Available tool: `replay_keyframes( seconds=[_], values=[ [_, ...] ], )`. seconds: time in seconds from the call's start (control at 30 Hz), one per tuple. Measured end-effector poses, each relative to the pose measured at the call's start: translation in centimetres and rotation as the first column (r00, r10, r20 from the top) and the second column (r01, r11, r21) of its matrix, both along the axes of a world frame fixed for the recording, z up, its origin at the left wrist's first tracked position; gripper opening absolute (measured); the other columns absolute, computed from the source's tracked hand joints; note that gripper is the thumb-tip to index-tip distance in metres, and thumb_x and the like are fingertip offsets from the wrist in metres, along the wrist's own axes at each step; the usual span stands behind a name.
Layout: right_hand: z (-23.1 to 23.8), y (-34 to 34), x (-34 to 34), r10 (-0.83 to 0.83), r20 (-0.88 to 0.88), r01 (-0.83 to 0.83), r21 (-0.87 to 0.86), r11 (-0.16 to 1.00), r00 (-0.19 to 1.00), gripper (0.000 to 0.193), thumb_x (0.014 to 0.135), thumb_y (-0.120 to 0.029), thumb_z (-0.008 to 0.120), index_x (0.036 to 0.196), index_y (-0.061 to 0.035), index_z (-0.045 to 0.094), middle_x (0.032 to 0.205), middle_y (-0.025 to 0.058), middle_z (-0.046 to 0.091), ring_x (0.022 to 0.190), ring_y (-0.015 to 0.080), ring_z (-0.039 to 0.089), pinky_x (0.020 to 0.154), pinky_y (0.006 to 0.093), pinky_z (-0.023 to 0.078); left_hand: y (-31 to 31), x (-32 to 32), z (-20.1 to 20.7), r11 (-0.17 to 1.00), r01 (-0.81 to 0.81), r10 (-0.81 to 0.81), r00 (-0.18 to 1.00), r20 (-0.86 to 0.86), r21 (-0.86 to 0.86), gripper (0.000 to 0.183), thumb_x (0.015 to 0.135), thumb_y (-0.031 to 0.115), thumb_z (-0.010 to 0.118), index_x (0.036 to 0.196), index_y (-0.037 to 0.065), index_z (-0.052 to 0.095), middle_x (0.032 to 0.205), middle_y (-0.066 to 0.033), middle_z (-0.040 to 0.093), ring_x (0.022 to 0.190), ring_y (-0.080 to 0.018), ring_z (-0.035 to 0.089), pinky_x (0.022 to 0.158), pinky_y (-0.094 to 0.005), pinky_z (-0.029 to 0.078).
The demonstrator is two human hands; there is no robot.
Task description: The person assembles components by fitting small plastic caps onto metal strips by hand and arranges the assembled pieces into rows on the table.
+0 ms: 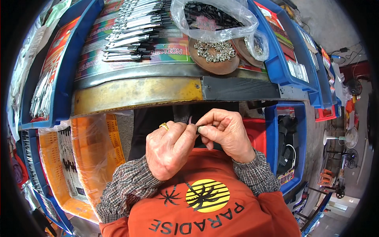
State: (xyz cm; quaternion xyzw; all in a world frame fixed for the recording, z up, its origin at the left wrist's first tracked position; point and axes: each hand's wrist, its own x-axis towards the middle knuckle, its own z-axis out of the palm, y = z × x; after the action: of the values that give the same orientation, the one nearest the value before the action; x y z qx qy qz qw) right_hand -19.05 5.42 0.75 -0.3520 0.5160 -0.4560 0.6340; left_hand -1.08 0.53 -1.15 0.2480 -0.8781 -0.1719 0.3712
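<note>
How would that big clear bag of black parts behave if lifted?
The clear bag would probably flop, since its plastic looks thin and crumpled. The loose black parts might spill, as its mouth gapes open.

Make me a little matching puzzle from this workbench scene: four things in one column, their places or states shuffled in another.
1. left hand
2. right hand
3. silver-and-black pens on the bench
4. loose small metal parts

A. heaped on a round brown dish
B. wearing a gold-coloured ring
C. laid left of the large clear bag
D. pinching a small dark piece

Pairs: 1-B, 2-D, 3-C, 4-A
</note>
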Motion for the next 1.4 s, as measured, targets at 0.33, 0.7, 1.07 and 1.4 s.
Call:
replay_keyframes(
  seconds=[0.33,0.7,1.07,1.4],
  values=[
    [-1.6,0.5,0.8,-0.104,0.039,0.107,-0.093,0.990,0.994,0.007,0.088,0.002,0.063,0.094,0.0023,0.062,0.078,0.0039,0.065,0.060,0.0037,0.058,0.052,0.0164,0.048,0.1,-0.2,-0.2,1.000,-0.018,0.019,0.999,-0.030,0.025,0.031,0.063,-0.005,0.074,0.093,-0.001,0.064,0.078,-0.0107,0.063,0.063,-0.0249,0.062,0.053,-0.0328,0.049],
    [-1.7,0.3,0.5,-0.047,0.096,0.051,-0.033,0.998,0.994,0.013,0.087,0.000,0.066,0.099,0.0027,0.062,0.080,0.0040,0.065,0.062,0.0047,0.059,0.054,0.0170,0.050,0.0,0.1,-0.1,0.999,-0.017,0.017,1.000,-0.009,0.044,0.030,0.065,-0.006,0.073,0.093,-0.001,0.064,0.078,-0.0115,0.063,0.064,-0.0259,0.063,0.054,-0.0336,0.050],
    [-1.8,0.3,0.6,-0.052,0.057,0.053,-0.020,0.998,0.997,0.006,0.090,-0.004,0.064,0.094,0.0003,0.061,0.076,0.0034,0.064,0.061,0.0036,0.057,0.050,0.0162,0.046,0.2,0.0,-0.6,0.999,-0.022,0.021,1.000,0.017,0.048,0.030,0.065,-0.005,0.074,0.092,-0.001,0.064,0.077,-0.0110,0.063,0.064,-0.0247,0.063,0.054,-0.0332,0.049],
    [-0.6,-0.2,0.5,-0.041,-0.111,0.024,-0.152,0.988,0.993,0.010,0.089,-0.002,0.065,0.098,0.0011,0.061,0.081,0.0019,0.064,0.064,0.0025,0.056,0.055,0.0173,0.047,-0.6,-0.2,0.3,0.999,-0.015,0.016,0.999,-0.039,0.039,0.029,0.065,-0.005,0.074,0.092,0.000,0.064,0.078,-0.0109,0.063,0.064,-0.0256,0.063,0.055,-0.0337,0.049]
  ],
)
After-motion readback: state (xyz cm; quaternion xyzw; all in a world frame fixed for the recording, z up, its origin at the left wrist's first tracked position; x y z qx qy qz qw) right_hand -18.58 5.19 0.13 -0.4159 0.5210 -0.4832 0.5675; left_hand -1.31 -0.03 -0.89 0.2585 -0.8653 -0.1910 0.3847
